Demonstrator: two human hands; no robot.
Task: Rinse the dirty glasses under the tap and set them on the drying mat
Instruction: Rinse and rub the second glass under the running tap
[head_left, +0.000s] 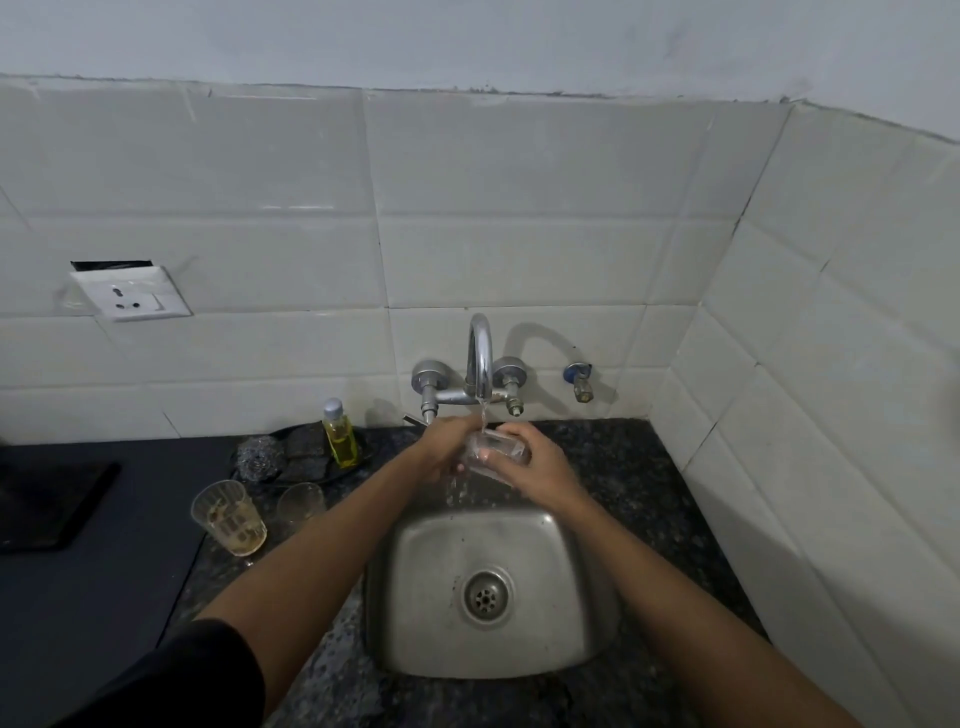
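- Both hands together over sink's (571, 597) back edge, under tap (480, 358): left hand (441, 447) curled round one end of glass (491, 452), right hand (540, 467) wrapped round the other.
- Glass held tilted on its side in the running stream; water spilling off below into the sink.
- Two more glasses on the counter (649, 467), left of the sink: big one (228, 517) with amber dregs, small one (301, 501) just behind and right of it.
- Risk, as a judgement: wet glass, wet fingers, grip split across two hands; a slip would drop it into the steel sink, likely chipping or breaking.
- Risk: glass held close to the spout; a knock against the metal possible on turning or lifting.
- Risk: left forearm passes near the waiting glasses at the counter's sink edge; a wide swing could tip the big one.
- Splash over the sink's back edge likely if flow hits the glass wall at an angle.
- Hard to make out: glass outline, mouth direction, any residue inside; clear glass blurred by water and fingers.
- Dark mat (47, 504) at counter's far left, cut off by the frame edge; probably the drying mat, not certain.
- Scrubber (258, 453) and soap bottle (340, 434) at counter's back edge; dish beneath them unclear.
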